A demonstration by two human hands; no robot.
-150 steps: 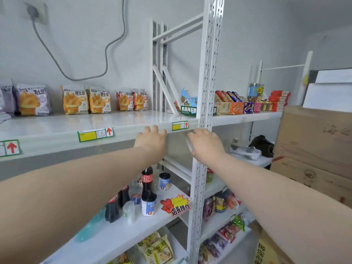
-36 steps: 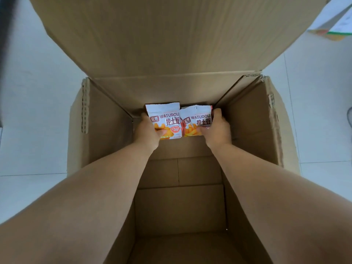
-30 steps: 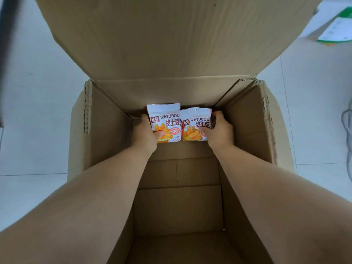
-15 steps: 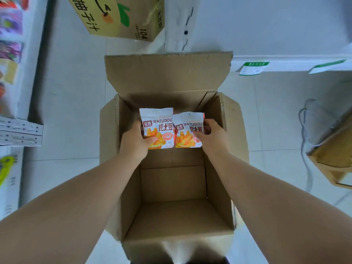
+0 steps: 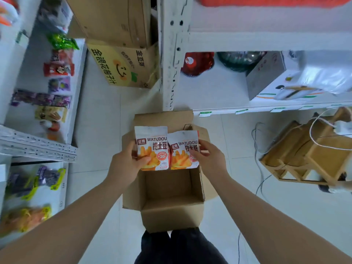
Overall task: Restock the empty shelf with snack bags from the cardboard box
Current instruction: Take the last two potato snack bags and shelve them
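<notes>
Between thumb and curled fingers of my left hand (image 5: 126, 164): left snack bag (image 5: 152, 147), clamped | my right hand (image 5: 211, 159) clamps right snack bag (image 5: 183, 149) likewise | bags upright, edges touching | both above open cardboard box (image 5: 171, 212) | box on pale floor (image 5: 99, 130), shelf (image 5: 38, 149) to my left

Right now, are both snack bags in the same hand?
No, the left hand holds the left snack bag and the right hand holds the right snack bag.
</notes>
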